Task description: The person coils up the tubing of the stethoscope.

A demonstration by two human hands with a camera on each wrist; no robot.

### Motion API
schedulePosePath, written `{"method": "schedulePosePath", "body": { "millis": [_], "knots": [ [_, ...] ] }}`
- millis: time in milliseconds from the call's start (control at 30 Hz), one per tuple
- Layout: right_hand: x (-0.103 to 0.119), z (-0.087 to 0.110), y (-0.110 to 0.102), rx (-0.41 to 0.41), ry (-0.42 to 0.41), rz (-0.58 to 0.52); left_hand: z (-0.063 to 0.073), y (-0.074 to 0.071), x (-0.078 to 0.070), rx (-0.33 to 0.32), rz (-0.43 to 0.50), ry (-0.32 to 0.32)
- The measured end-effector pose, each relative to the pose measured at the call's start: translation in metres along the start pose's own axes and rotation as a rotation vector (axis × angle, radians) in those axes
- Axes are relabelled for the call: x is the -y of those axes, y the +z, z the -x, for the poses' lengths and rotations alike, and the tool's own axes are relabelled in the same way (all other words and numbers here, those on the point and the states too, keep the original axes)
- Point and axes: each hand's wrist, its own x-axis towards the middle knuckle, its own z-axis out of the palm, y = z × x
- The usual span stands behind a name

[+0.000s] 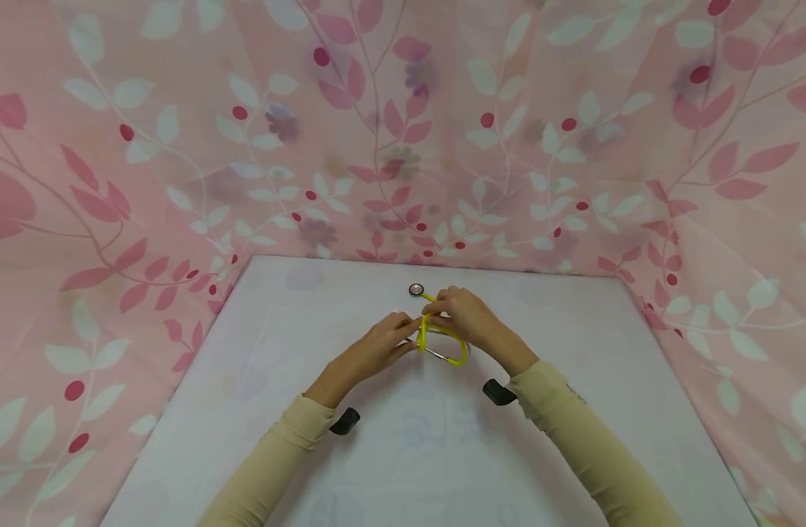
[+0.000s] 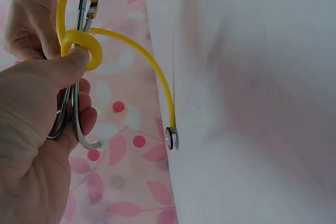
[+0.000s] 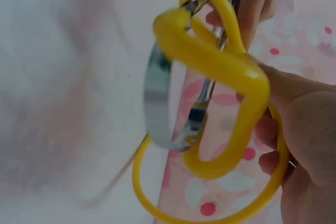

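Observation:
A stethoscope with yellow tubing [image 1: 465, 354] is in both hands above the white table. My left hand [image 1: 375, 348] holds the metal ear tubes [image 2: 79, 116], its thumb against a yellow loop [image 2: 94, 51] wrapped around them. Beyond the fingers, one ear tube curves to a bent end. My right hand [image 1: 471, 316] pinches the yellow tubing near its far side; the tubing folds past a shiny metal band [image 3: 156, 98] in the right wrist view. Past the right fingers, the tubing runs out to the round chest piece [image 1: 416, 290] near the table's back edge.
The white tabletop [image 1: 409, 446] spreads under both forearms. Pink leaf-patterned cloth [image 1: 389, 132] rises behind the table and along both sides. A dark wrist-worn device [image 1: 345, 421] shows below the left wrist, and another dark device [image 1: 498, 392] below the right.

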Motion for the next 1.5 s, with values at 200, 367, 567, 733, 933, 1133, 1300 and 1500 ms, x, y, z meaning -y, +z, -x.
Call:
{"method": "schedulePosePath", "body": {
  "millis": [200,367,567,733,933,1133,1300,1500],
  "knots": [
    [-0.014,-0.003,0.002,0.055,0.016,-0.095,0.005,-0.007,-0.004,0.039,-0.066,0.086],
    [-0.023,-0.003,0.006,0.062,-0.005,-0.188,0.008,-0.006,-0.005,0.005,-0.064,0.11],
    [-0.039,0.01,0.013,0.015,-0.04,-0.391,0.006,-0.009,-0.008,-0.071,-0.021,0.13],
    [-0.042,0.022,0.032,-0.064,0.026,-0.59,0.001,-0.011,-0.009,-0.165,0.019,0.132],
    [-0.021,0.03,0.065,-0.111,0.189,-0.807,0.0,-0.01,-0.004,-0.232,0.018,0.081],
    [0.001,0.031,0.077,-0.154,0.232,-0.737,0.001,-0.005,0.003,-0.278,-0.018,0.001],
    [0.011,0.034,0.079,-0.119,0.209,-0.548,0.001,-0.005,0.008,-0.29,-0.043,-0.103],
    [0.023,0.041,0.071,-0.082,0.215,-0.482,0.002,-0.006,0.019,-0.26,-0.087,-0.168]
  ]
}}
